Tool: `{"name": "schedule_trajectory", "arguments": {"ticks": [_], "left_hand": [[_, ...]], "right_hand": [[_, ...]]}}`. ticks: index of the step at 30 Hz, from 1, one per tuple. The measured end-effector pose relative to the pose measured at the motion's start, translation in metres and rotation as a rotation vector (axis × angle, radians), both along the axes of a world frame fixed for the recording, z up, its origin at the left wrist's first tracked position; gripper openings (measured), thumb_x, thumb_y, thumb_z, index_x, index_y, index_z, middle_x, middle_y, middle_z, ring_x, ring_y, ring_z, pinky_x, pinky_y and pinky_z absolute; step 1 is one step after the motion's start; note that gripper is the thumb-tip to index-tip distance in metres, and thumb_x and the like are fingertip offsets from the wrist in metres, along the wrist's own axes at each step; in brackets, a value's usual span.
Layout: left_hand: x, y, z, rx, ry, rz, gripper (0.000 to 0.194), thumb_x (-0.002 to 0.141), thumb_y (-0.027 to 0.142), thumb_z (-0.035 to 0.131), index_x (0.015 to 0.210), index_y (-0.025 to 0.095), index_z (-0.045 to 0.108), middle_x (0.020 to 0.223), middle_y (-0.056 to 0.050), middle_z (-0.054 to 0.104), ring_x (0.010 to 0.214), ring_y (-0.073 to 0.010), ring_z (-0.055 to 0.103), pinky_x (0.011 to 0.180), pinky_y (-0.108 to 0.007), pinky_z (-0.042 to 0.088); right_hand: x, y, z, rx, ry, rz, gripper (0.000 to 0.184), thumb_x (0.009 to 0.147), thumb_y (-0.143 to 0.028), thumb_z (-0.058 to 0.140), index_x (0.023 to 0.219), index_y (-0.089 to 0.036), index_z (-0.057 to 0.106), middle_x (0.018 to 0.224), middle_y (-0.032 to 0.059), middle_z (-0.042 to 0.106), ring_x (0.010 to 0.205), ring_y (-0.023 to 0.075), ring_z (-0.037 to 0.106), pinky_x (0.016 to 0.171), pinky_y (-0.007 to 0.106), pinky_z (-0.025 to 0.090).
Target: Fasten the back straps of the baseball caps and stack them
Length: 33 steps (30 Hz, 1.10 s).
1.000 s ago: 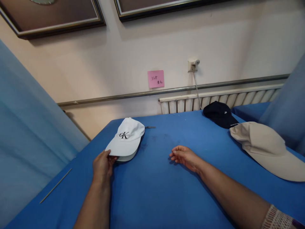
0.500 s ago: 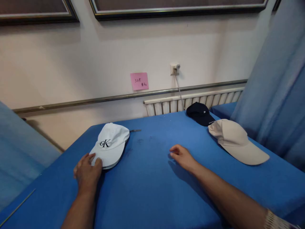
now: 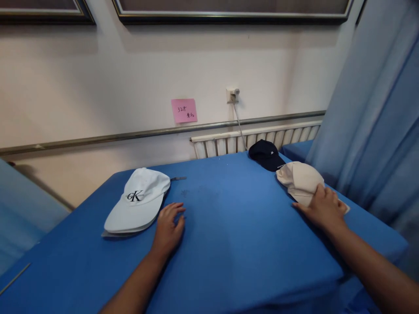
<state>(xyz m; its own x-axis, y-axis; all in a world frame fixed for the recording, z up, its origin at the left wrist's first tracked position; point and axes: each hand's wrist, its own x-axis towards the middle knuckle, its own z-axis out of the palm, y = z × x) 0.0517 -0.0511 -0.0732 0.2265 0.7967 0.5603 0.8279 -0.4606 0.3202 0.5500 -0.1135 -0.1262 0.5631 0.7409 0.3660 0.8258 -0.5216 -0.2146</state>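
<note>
A white cap (image 3: 139, 200) with black "CK" letters lies at the left of the blue-covered table, its brim toward me. Under its brim shows another greyish brim edge, with a strap sticking out behind. Just right of that cap, my left hand (image 3: 168, 226) hovers or rests with fingers loosely apart, holding nothing. At the right, my right hand (image 3: 325, 209) is on the brim of a beige cap (image 3: 303, 179), fingers over the top and thumb at the near edge. Most of that brim is hidden by the hand. Behind it sits a dark navy cap (image 3: 266, 153).
The blue table cover (image 3: 229, 244) reaches to the wall, where a radiator (image 3: 225, 144), a metal rail (image 3: 137, 134) and a plugged socket (image 3: 233, 95) are. A pink note (image 3: 184, 110) is stuck above. Blue curtains (image 3: 356, 131) hang at both sides. A thin stick (image 3: 15, 279) lies front left.
My left hand has come off the white cap's brim and moved right. My right hand has gone from mid-table to the beige cap's brim. The view has turned slightly right.
</note>
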Motion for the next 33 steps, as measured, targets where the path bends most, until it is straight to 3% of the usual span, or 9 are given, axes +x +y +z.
{"name": "schedule_trajectory", "arguments": {"ticks": [5, 10, 14, 17, 20, 23, 26, 30, 33], "left_hand": [[0.009, -0.003, -0.01, -0.164, 0.01, -0.09, 0.02, 0.076, 0.02, 0.048, 0.087, 0.02, 0.065, 0.105, -0.007, 0.07, 0.105, -0.0252, 0.06, 0.096, -0.047, 0.045], [0.004, -0.008, -0.008, -0.27, -0.039, -0.066, 0.023, 0.08, 0.024, 0.047, 0.092, 0.019, 0.066, 0.1, -0.007, 0.07, 0.098, -0.0232, 0.063, 0.091, -0.042, 0.049], [0.003, -0.011, -0.008, -0.345, -0.031, -0.056, 0.025, 0.081, 0.026, 0.048, 0.095, 0.019, 0.068, 0.098, -0.006, 0.07, 0.095, -0.023, 0.064, 0.089, -0.04, 0.049], [0.004, -0.011, -0.008, -0.377, -0.022, -0.073, 0.025, 0.082, 0.026, 0.048, 0.095, 0.019, 0.069, 0.097, -0.006, 0.07, 0.095, -0.0229, 0.063, 0.089, -0.04, 0.049], [0.006, -0.012, -0.007, -0.391, -0.027, -0.093, 0.025, 0.082, 0.025, 0.048, 0.095, 0.019, 0.069, 0.097, -0.007, 0.07, 0.094, -0.0225, 0.063, 0.089, -0.039, 0.048], [0.006, -0.014, -0.006, -0.397, -0.036, -0.098, 0.024, 0.081, 0.024, 0.048, 0.094, 0.019, 0.069, 0.096, -0.007, 0.07, 0.095, -0.0223, 0.063, 0.089, -0.038, 0.048], [0.006, -0.016, -0.005, -0.399, -0.03, -0.099, 0.023, 0.082, 0.024, 0.049, 0.094, 0.019, 0.068, 0.096, -0.006, 0.069, 0.095, -0.0223, 0.062, 0.09, -0.038, 0.048], [0.005, -0.019, -0.008, -0.397, -0.031, -0.11, 0.022, 0.082, 0.022, 0.048, 0.094, 0.019, 0.067, 0.096, -0.006, 0.068, 0.095, -0.0219, 0.062, 0.091, -0.039, 0.047], [0.009, -0.018, -0.007, -0.341, -0.119, -0.064, 0.028, 0.081, 0.019, 0.049, 0.105, 0.018, 0.063, 0.101, -0.008, 0.067, 0.097, -0.0222, 0.062, 0.09, -0.041, 0.048]], "right_hand": [[-0.012, 0.024, 0.013, -0.044, -0.121, -0.002, 0.108, 0.072, -0.069, 0.055, 0.143, 0.002, 0.017, 0.111, 0.032, 0.052, 0.101, 0.0444, 0.054, 0.08, 0.053, 0.038], [-0.01, 0.018, 0.017, -0.097, -0.326, 0.113, 0.092, 0.082, -0.053, 0.052, 0.144, 0.005, 0.017, 0.096, 0.032, 0.055, 0.081, 0.0421, 0.06, 0.065, 0.049, 0.042], [0.001, 0.0, 0.012, -0.173, -0.462, 0.263, 0.074, 0.085, -0.027, 0.048, 0.148, -0.005, 0.016, 0.111, 0.0333, 0.052, 0.073, 0.0341, 0.061, 0.059, 0.044, 0.045], [0.017, -0.012, 0.017, -0.166, -0.521, 0.286, 0.066, 0.084, -0.015, 0.042, 0.147, -0.009, 0.021, 0.128, 0.0335, 0.044, 0.076, 0.0319, 0.061, 0.058, 0.043, 0.046], [0.035, -0.012, 0.04, -0.123, -0.508, 0.278, 0.057, 0.088, -0.012, 0.034, 0.144, -0.008, 0.026, 0.118, 0.0297, 0.053, 0.073, 0.0305, 0.061, 0.06, 0.042, 0.044], [0.047, -0.001, 0.076, -0.118, -0.493, 0.243, 0.046, 0.091, -0.011, 0.032, 0.136, -0.007, 0.037, 0.088, 0.0216, 0.063, 0.073, 0.0316, 0.061, 0.065, 0.041, 0.041], [0.049, 0.017, 0.111, -0.169, -0.474, 0.251, 0.033, 0.091, -0.01, 0.034, 0.118, -0.01, 0.052, 0.085, 0.0185, 0.064, 0.075, 0.0293, 0.061, 0.067, 0.038, 0.038], [0.028, 0.038, 0.141, -0.122, -0.32, 0.264, 0.029, 0.094, -0.019, 0.034, 0.109, -0.016, 0.059, 0.086, 0.0166, 0.066, 0.07, 0.0267, 0.06, 0.058, 0.033, 0.034], [-0.01, 0.047, 0.148, 0.032, -0.219, 0.317, 0.031, 0.094, -0.03, 0.039, 0.115, -0.023, 0.06, 0.087, 0.0129, 0.068, 0.068, 0.0255, 0.059, 0.057, 0.033, 0.033]]}}
